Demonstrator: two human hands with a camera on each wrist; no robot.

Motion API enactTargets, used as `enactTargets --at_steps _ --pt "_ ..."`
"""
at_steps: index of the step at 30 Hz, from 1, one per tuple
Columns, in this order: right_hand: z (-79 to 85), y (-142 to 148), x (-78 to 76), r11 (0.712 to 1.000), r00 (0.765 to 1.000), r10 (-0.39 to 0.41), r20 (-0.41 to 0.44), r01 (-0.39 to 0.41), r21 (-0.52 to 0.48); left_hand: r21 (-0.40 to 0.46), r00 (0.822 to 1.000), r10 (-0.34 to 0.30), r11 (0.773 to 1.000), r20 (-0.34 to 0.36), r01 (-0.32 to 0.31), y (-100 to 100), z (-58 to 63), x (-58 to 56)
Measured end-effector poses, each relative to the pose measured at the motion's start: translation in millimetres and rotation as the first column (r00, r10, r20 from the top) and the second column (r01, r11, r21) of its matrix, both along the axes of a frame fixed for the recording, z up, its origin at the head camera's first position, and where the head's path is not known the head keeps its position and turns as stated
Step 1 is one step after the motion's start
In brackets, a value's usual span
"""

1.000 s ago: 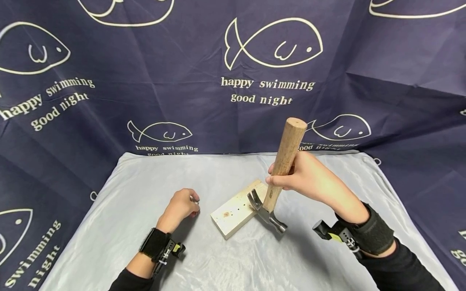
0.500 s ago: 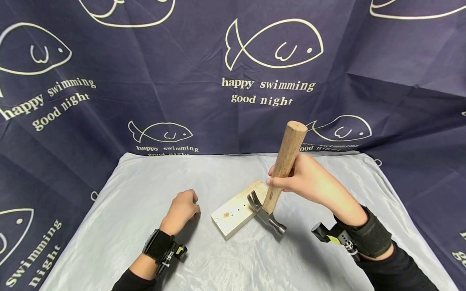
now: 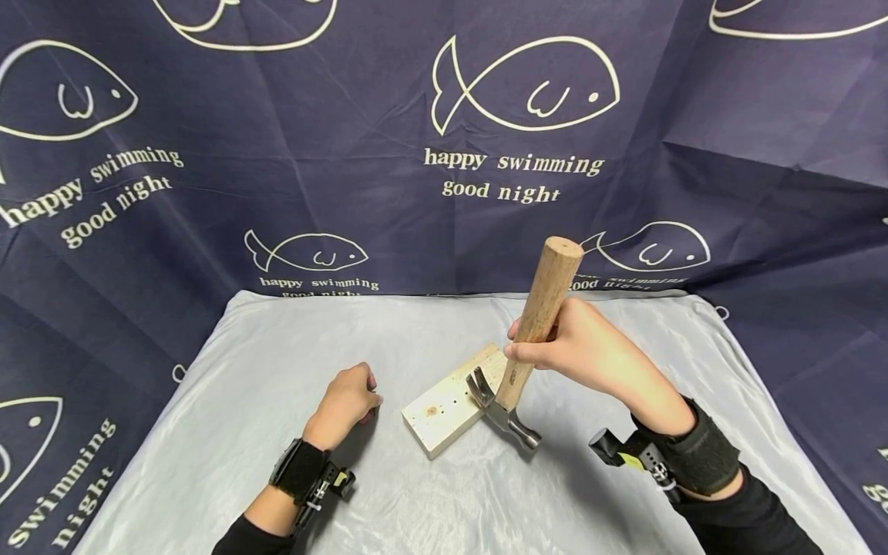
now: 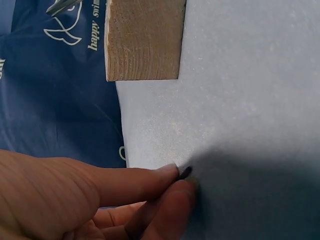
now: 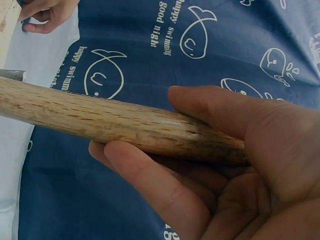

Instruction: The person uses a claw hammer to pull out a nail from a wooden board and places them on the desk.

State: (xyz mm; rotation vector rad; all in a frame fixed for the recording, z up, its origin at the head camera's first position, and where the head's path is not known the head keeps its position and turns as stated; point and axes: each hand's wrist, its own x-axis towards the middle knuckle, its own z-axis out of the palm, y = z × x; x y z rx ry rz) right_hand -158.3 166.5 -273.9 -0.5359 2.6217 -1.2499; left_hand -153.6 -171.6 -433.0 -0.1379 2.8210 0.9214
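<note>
My right hand (image 3: 590, 347) grips the wooden handle of a claw hammer (image 3: 543, 297), with the handle's end pointing up. The steel head hangs low, and its claw overlaps the right side of a pale wooden block (image 3: 444, 412) in the head view. Several small dark holes and a brown knot mark the block's top. To the left of the block, my left hand (image 3: 347, 397) pinches a small dark nail-like piece (image 4: 185, 173) between thumb and forefinger. Only the end of that piece shows. The block's end grain (image 4: 145, 42) appears beyond these fingers in the left wrist view.
A pale, shiny cloth (image 3: 298, 331) covers the table. Behind it and along both sides hangs a dark blue curtain (image 3: 388, 208) with white fish drawings and lettering. Each wrist carries a black strap with a small camera (image 3: 607, 447).
The hammer has sunk slightly and shifted a little to the left with my right hand. My left hand has turned a little, hiding a glint seen at its fingertips earlier. The block stays put.
</note>
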Motion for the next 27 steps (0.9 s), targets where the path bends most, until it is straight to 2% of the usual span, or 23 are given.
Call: enactTargets --at_steps 8,16,27 --pt "-2.5 0.0 0.4 1.000 1.000 0.000 -0.020 0.000 0.018 -0.016 1.000 -0.005 1.000 0.022 0.006 0.8 0.6 -2.6" --pt "-4.4 0.7 1.0 1.000 1.000 0.002 -0.004 -0.002 0.004 -0.017 0.999 -0.008 1.000 0.044 0.008 0.2 -0.9 -3.6" --pt "-5.2 -0.2 0.2 1.000 1.000 0.006 -0.012 -0.006 0.013 -0.034 0.999 -0.034 0.999 0.014 0.034 1.1 5.1 -6.3"
